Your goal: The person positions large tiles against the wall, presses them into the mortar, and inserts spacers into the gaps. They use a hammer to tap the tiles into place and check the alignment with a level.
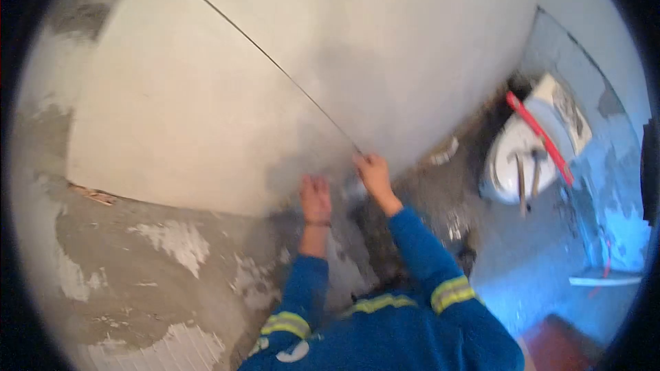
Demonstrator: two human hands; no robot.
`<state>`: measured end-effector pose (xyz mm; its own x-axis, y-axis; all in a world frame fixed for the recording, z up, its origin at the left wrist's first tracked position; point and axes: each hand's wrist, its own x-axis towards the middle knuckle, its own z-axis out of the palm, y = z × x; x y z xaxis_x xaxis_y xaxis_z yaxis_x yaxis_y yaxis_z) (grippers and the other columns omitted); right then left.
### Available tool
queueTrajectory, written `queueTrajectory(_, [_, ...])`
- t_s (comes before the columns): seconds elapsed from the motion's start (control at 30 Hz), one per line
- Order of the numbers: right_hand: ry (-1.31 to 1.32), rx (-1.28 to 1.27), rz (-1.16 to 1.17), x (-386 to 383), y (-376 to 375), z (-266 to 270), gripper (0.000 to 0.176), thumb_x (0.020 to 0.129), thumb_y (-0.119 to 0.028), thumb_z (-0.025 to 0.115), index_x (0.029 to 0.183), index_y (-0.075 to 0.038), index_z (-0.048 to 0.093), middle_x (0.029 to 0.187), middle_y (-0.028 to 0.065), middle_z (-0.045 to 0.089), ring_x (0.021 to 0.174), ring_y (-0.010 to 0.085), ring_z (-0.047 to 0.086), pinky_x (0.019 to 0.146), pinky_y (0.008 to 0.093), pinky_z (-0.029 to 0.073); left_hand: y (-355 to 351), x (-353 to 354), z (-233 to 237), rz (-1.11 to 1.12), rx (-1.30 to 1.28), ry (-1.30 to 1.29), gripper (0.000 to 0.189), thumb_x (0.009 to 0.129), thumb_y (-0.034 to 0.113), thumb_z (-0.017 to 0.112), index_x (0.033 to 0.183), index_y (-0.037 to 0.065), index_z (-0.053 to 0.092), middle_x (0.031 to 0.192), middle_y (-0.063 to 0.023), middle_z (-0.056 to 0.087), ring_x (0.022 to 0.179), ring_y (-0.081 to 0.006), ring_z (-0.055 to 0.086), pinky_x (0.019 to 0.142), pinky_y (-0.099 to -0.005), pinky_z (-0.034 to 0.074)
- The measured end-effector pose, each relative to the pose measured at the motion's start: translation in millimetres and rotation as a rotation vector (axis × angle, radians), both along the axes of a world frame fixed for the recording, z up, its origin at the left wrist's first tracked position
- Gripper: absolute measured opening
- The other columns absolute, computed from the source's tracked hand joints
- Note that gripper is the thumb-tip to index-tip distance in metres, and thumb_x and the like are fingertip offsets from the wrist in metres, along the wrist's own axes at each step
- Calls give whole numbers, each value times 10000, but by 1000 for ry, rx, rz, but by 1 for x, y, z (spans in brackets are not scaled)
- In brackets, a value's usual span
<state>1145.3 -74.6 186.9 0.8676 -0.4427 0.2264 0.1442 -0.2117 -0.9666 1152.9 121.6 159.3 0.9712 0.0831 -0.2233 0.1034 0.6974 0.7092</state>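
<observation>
A thin dark taut line, like a cord, runs diagonally across a large pale wall panel from the upper left down to my right hand. My right hand is closed, its fingertips pinching the line's lower end. A small dark shape hangs by the line near its upper end. To the left and a little lower, my left hand is raised close to the panel's lower edge. Its fingers stretch upward, slightly blurred, with nothing visible in them. Both arms are in blue sleeves with reflective bands.
On the right stands a white toilet with a red spirit level across it. Two wooden-handled tools, one like a hammer, rest on the toilet too. Rough, mortar-patched concrete spreads along the panel's lower edge.
</observation>
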Motion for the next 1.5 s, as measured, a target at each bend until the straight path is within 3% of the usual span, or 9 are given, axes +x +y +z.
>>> queueTrajectory(0.13, [209, 359, 79, 1, 2, 64, 278, 831, -265, 647, 862, 11, 655, 668, 134, 605, 649, 231, 583, 623, 332, 462, -9, -7, 26, 64, -74, 51, 415, 942, 336, 560, 1246, 69, 467, 1200, -90, 528, 1166, -234, 490, 1012, -381, 394])
queueTrajectory(0.2, [-129, 84, -88, 3, 0, 98, 252, 834, -257, 638, 823, -6, 641, 713, 146, 588, 671, 271, 572, 616, 354, 453, -14, -6, 33, 48, -74, 104, 497, 935, 345, 569, 1305, 52, 415, 1263, -133, 476, 1214, -276, 452, 1049, -402, 365])
queueTrajectory(0.3, [-234, -282, -93, 9, -25, 143, 226, 851, -217, 617, 814, 6, 623, 767, 189, 584, 700, 366, 561, 612, 409, 449, -17, -5, 26, 82, -63, 108, 613, 913, 369, 596, 1357, 30, 345, 1297, -164, 434, 1283, -314, 385, 1077, -420, 339])
queueTrajectory(0.6, [-67, -490, -45, 3, -23, 33, 176, 835, -206, 635, 834, -30, 629, 819, 171, 583, 757, 381, 591, 640, 449, 478, -18, -5, 24, 64, -4, 46, 575, 870, 385, 651, 1267, 43, 413, 1166, -138, 532, 1255, -313, 438, 1081, -437, 335])
queueTrajectory(0.97, [-74, -522, -112, 13, -13, 35, 226, 842, -269, 595, 756, -61, 577, 781, 158, 584, 733, 379, 578, 632, 475, 472, -20, -4, 30, 46, 3, 67, 415, 905, 400, 588, 1197, 123, 485, 948, -55, 588, 1100, -235, 544, 1019, -397, 407])
queueTrajectory(1.2, [-35, -513, -122, 12, -7, 32, 199, 837, -255, 593, 778, -68, 563, 761, 152, 571, 696, 374, 578, 603, 481, 470, -24, -5, 33, 76, 45, 57, 587, 854, 421, 650, 1224, 17, 438, 1113, -110, 567, 1195, -282, 491, 1041, -423, 383])
queueTrajectory(1.3, [-54, -501, -130, 14, -4, 44, 178, 836, -235, 596, 792, -69, 552, 757, 147, 569, 685, 368, 581, 588, 472, 473, -24, -6, 33, 72, 26, 77, 533, 896, 395, 606, 1318, 133, 416, 1100, -83, 557, 1162, -247, 513, 1031, -406, 403])
queueTrajectory(1.37, [-66, -501, -142, 17, -3, 45, 169, 836, -225, 599, 799, -69, 546, 756, 144, 568, 683, 364, 583, 580, 467, 474, -26, -7, 36, 90, 32, 54, 569, 860, 420, 644, 1202, 17, 432, 1097, -117, 572, 1164, -275, 512, 1036, -417, 391])
queueTrajectory(1.5, [-7, -539, -145, 19, -2, 47, 152, 833, -209, 603, 809, -72, 542, 763, 134, 559, 666, 360, 583, 559, 468, 470, -24, -4, 32, 98, 30, 51, 515, 873, 408, 634, 1173, 30, 457, 1055, -110, 587, 1128, -265, 536, 1023, -412, 403])
